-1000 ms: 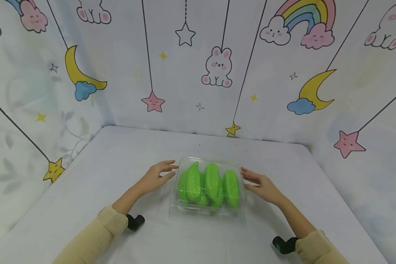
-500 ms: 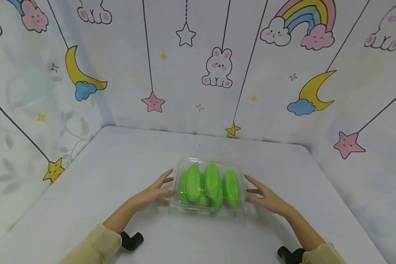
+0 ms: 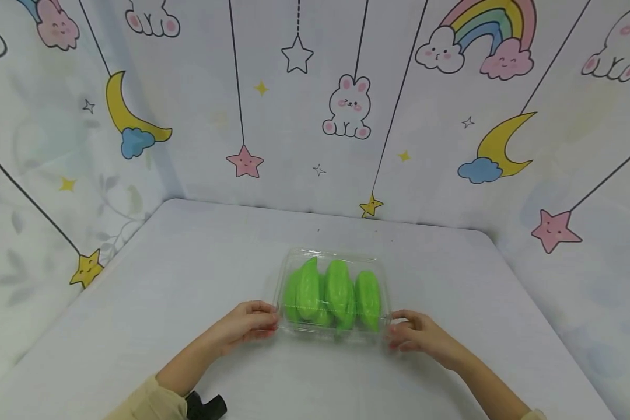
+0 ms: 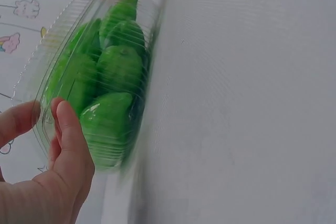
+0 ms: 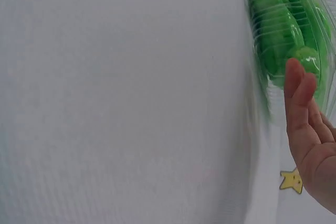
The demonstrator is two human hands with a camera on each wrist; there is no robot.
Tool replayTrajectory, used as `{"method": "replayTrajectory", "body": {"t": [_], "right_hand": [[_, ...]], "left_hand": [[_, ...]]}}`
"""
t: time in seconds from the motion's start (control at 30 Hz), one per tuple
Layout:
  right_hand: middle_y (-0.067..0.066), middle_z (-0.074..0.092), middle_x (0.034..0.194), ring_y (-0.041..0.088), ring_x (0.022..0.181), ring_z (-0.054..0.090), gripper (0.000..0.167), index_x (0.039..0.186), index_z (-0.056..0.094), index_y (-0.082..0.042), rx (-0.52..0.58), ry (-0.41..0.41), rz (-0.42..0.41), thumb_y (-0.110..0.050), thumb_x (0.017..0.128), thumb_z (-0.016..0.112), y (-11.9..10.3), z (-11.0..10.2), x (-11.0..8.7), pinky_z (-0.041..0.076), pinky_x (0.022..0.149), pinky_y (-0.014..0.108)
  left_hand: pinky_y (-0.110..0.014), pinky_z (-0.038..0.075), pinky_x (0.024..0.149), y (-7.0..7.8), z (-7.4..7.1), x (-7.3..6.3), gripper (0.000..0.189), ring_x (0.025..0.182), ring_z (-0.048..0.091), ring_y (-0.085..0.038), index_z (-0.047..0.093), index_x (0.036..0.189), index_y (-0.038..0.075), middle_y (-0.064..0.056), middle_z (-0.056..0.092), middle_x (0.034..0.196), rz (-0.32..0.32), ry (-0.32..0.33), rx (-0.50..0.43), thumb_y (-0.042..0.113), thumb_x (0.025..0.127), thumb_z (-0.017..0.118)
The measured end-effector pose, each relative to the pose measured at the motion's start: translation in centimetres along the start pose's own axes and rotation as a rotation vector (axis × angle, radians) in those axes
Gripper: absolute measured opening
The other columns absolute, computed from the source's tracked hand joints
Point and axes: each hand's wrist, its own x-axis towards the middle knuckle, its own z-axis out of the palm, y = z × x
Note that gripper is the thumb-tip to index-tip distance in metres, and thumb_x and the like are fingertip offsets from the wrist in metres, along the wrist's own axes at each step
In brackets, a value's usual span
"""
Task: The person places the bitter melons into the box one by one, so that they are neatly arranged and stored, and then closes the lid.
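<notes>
A clear plastic clamshell box [image 3: 315, 332] sits mid-table, its lid down. Several glossy green, elongated fruit-like pieces [image 3: 338, 291] with ridged sides and pointed ends lie inside; their exact kind is unclear. At the front left corner my left hand [image 3: 249, 324] pinches the rim; the left wrist view shows the box edge [image 4: 39, 129] between thumb and fingers. My right hand [image 3: 417, 335] grips the front right corner, its fingertips against the rim. In the right wrist view, the right hand's fingers [image 5: 299, 108] overlap the box's end, and the thumb's contact is hidden.
A white cloth covers the table [image 3: 215, 245]. Behind and beside it stands a printed curtain [image 3: 205, 87] with moons, stars and rabbits. A black wrist device [image 3: 207, 406] is strapped at the left forearm, by the beige sleeve.
Both hands have moved toward the person along the box's sides, from beside its middle to its front corners, and their spread fingers have closed on the rim. The box has stayed put.
</notes>
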Motion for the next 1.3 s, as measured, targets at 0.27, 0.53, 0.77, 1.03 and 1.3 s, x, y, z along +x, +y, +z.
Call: {"method": "replayTrajectory", "body": {"t": [0.27, 0.53, 0.77, 1.03, 1.3], "right_hand": [[0.008, 0.066, 0.089, 0.015, 0.083, 0.065, 0.015, 0.097, 0.061, 0.002, 0.294, -0.061, 0.034, -0.011, 0.092, 0.054, 0.1, 0.7, -0.1, 0.051, 0.074, 0.022], [0.008, 0.067, 0.086, 0.015, 0.082, 0.066, 0.015, 0.097, 0.062, 0.006, 0.335, -0.051, 0.027, -0.006, 0.09, 0.056, 0.1, 0.7, -0.3, 0.051, 0.072, 0.02], [0.007, 0.068, 0.084, 0.014, 0.08, 0.067, 0.016, 0.097, 0.061, 0.008, 0.332, -0.05, 0.01, -0.005, 0.09, 0.056, 0.1, 0.8, -0.2, 0.05, 0.071, 0.019], [0.007, 0.067, 0.087, 0.014, 0.082, 0.066, 0.017, 0.098, 0.06, 0.008, 0.335, -0.091, 0.013, -0.006, 0.091, 0.054, 0.1, 0.6, -0.2, 0.05, 0.072, 0.018], [0.007, 0.067, 0.088, 0.015, 0.083, 0.066, 0.02, 0.102, 0.058, 0.008, 0.337, -0.1, 0.046, -0.009, 0.092, 0.053, 0.2, 0.2, -0.1, 0.05, 0.071, 0.018]], "left_hand": [[-0.026, 0.051, 0.077, -0.8, -0.1, 0.1, 0.013, 0.083, 0.065, -0.014, 0.059, 0.095, -0.002, -0.006, 0.066, 0.087, -0.047, -0.023, -0.138, 0.009, 0.089, 0.057], [-0.022, 0.051, 0.073, -1.0, 0.1, 0.3, 0.019, 0.081, 0.066, -0.013, 0.06, 0.1, -0.007, -0.007, 0.068, 0.086, -0.031, -0.013, -0.141, 0.008, 0.088, 0.058], [-0.021, 0.051, 0.072, -1.3, 0.3, 0.5, 0.02, 0.079, 0.066, -0.012, 0.059, 0.1, -0.009, -0.006, 0.068, 0.085, -0.017, 0.014, -0.119, 0.006, 0.088, 0.057], [-0.022, 0.051, 0.073, -1.5, 0.4, 0.5, 0.019, 0.079, 0.066, -0.013, 0.06, 0.097, -0.008, -0.006, 0.068, 0.083, -0.02, 0.038, -0.137, 0.007, 0.087, 0.056], [-0.022, 0.051, 0.072, -1.3, 0.3, 0.4, 0.027, 0.081, 0.066, -0.014, 0.058, 0.102, -0.012, -0.009, 0.068, 0.087, -0.016, 0.047, -0.096, 0.01, 0.087, 0.058]]}}
